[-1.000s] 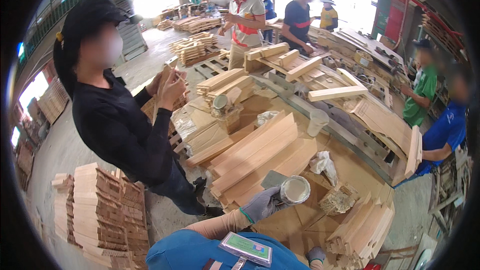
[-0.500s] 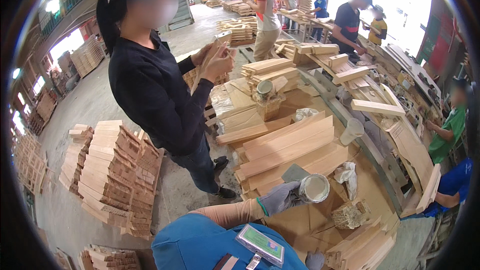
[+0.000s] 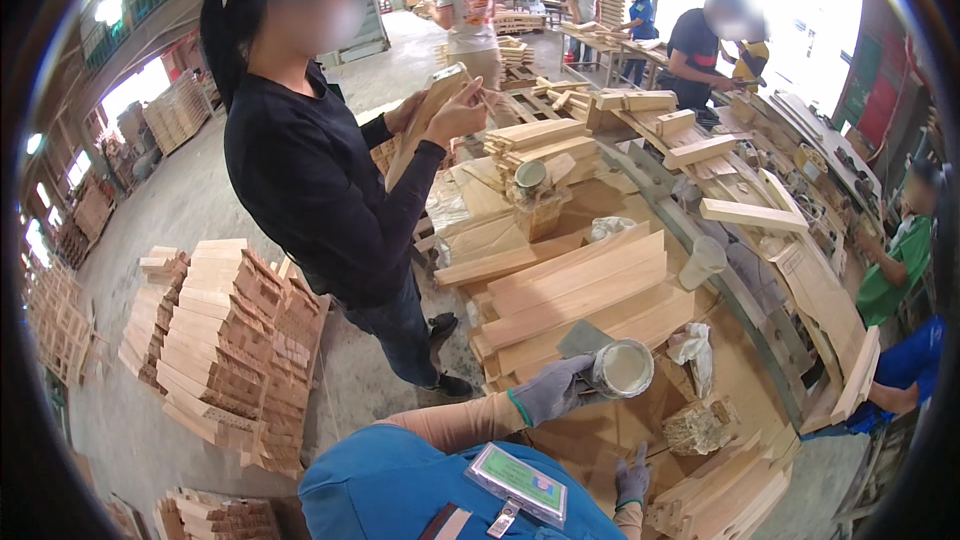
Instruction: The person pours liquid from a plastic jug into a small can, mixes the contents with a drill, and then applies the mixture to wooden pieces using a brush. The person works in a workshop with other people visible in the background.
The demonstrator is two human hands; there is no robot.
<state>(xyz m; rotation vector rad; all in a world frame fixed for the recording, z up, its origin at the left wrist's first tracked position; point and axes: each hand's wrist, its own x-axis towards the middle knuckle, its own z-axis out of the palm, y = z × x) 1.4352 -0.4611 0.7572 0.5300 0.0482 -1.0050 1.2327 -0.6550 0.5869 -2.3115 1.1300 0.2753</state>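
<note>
My left hand (image 3: 552, 393), in a grey glove, grips a round cup (image 3: 624, 369) of pale paste. A flat grey scraper blade (image 3: 585, 339) sticks out beside the cup above the same hand; its handle is hidden. Low in the view, my right hand (image 3: 633, 480), also gloved, has its fingers spread and holds nothing visible. It lies just left of a pile of short wooden pieces (image 3: 725, 488). Beyond the cup, several pale boards (image 3: 580, 290) lie side by side on the cardboard-covered table (image 3: 575, 445).
A paste-crusted block (image 3: 697, 427) and a crumpled white cloth (image 3: 690, 355) lie right of the cup. Farther off stand a plastic cup (image 3: 703, 262) and another container (image 3: 531, 176). A person in black (image 3: 310, 170) stands close at left, handling a wooden piece. Stacked wood (image 3: 225, 340) covers floor at left.
My right hand has come up into view from the lower edge, its fingers spreading. The cup in my left hand has shifted slightly left. The person in black has raised the wooden piece.
</note>
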